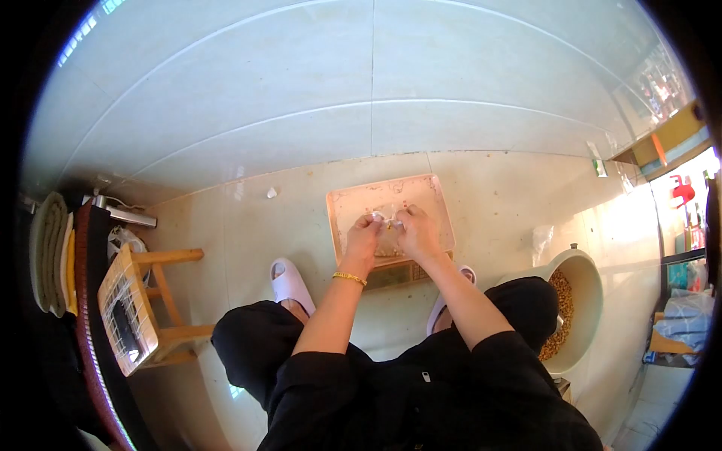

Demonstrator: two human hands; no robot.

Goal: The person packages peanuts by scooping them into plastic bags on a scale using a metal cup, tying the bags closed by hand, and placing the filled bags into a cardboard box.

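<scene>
A small clear plastic bag [388, 242] hangs between my hands over a shallow pink tray [347, 197]. My left hand [363, 239] pinches one side of the bag's top, with its fingers closed. On the other side, my right hand [418, 233] is also closed on the bag, close to the left fingertips. Something small and yellowish shows at the bag's neck, too small to name. Small specks are scattered on the tray. Under the tray's near edge a brownish box [382, 276] shows in part.
On the right stands a pale basin [590, 308] holding many small brown pieces [560, 316]. A clear plastic bag [542, 244] lies on the floor beyond it. At left is a wooden stool [167, 257] with a dark phone-like object [120, 328] on it. A tiled wall [301, 83] rises ahead.
</scene>
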